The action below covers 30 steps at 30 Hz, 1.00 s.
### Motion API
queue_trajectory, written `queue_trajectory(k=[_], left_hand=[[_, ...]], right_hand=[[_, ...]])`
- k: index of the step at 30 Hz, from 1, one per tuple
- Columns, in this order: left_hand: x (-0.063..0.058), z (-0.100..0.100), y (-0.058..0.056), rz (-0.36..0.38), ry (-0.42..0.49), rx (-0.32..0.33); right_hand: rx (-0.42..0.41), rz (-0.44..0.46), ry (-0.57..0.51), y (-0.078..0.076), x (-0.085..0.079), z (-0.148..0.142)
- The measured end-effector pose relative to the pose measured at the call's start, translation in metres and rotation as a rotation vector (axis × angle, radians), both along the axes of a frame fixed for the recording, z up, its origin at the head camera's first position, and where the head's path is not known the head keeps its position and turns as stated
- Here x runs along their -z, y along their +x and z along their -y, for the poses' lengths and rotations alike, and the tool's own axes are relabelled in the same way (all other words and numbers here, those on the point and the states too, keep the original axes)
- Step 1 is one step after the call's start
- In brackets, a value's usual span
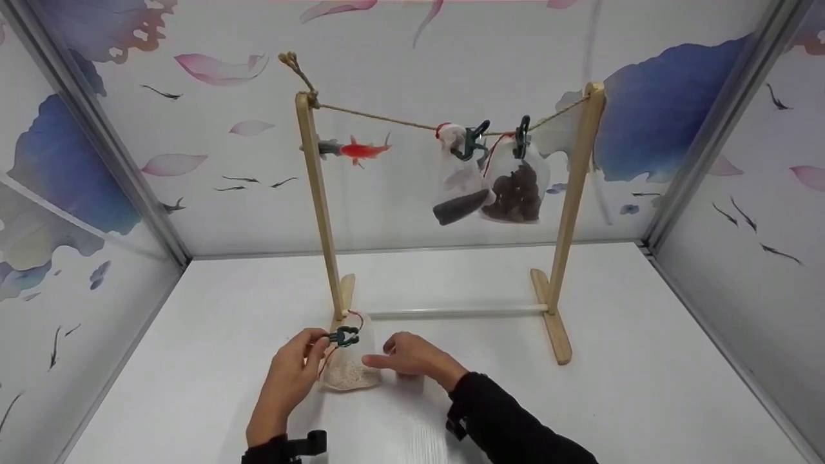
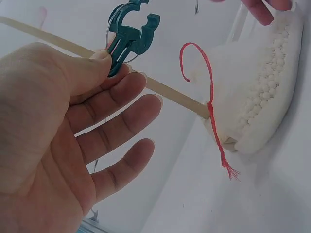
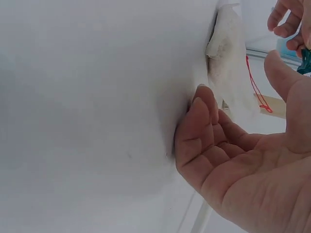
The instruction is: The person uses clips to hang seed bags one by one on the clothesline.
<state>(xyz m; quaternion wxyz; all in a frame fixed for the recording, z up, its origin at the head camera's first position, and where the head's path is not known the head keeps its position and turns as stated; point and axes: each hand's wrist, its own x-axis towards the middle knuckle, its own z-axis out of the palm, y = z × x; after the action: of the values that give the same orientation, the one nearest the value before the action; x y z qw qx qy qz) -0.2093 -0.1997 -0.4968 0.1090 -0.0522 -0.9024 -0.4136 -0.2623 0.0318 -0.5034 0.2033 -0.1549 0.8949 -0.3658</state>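
Note:
My left hand (image 1: 291, 370) pinches a dark green plastic clip (image 1: 345, 336) between thumb and index finger. In the left wrist view, the clip (image 2: 127, 41) has its rounded jaws pointing away from the hand, while the other fingers spread loosely. Under the clip lies a white drawstring pouch (image 1: 351, 377) filled with small pale grains, its red string (image 2: 210, 77) loose at the neck. To the right of the pouch, my right hand (image 1: 412, 356) holds nothing. Its fingers are loosely bent close over the table and its thumb stretches toward the pouch.
A wooden rack (image 1: 567, 212) with a sagging rope (image 1: 380, 117) stands behind the hands. Two pouches hang clipped on the rope: one with a dark grey piece (image 1: 461, 207), one with dark brown contents (image 1: 515, 196). A white crossbar (image 1: 457, 312) joins the rack's feet. Printed panels surround the table.

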Motion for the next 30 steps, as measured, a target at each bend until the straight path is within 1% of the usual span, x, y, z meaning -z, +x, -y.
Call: queue_trajectory(k=[4, 7, 10, 13, 17, 21, 25, 28, 30], left_hand=[[0.0, 0.003, 0.0, 0.026, 0.01, -0.02], [0.001, 0.004, 0.0, 0.018, 0.017, -0.018], [0.002, 0.005, 0.0, 0.007, 0.026, -0.007], [0.002, 0.006, 0.0, -0.003, 0.034, -0.002], [0.002, 0.007, -0.001, -0.013, 0.036, 0.008], [0.001, 0.007, -0.001, -0.007, 0.041, 0.004], [0.0, 0.007, -0.001, 0.006, 0.034, -0.013], [0.001, 0.007, 0.0, 0.019, 0.025, -0.017], [0.001, 0.007, 0.0, 0.027, 0.026, -0.023]], right_hand=[[0.046, 0.003, -0.028, -0.007, -0.002, 0.016], [0.079, 0.007, -0.059, -0.011, -0.002, 0.025], [0.141, 0.018, -0.096, -0.014, 0.001, 0.032], [0.207, 0.011, -0.129, -0.016, 0.003, 0.038], [0.248, -0.006, -0.161, -0.016, 0.003, 0.042], [0.262, 0.007, -0.189, -0.015, 0.001, 0.042], [0.272, 0.065, -0.2, -0.016, 0.001, 0.039], [0.242, 0.087, -0.203, -0.017, 0.003, 0.034], [0.2, 0.075, -0.212, -0.017, 0.005, 0.031]])
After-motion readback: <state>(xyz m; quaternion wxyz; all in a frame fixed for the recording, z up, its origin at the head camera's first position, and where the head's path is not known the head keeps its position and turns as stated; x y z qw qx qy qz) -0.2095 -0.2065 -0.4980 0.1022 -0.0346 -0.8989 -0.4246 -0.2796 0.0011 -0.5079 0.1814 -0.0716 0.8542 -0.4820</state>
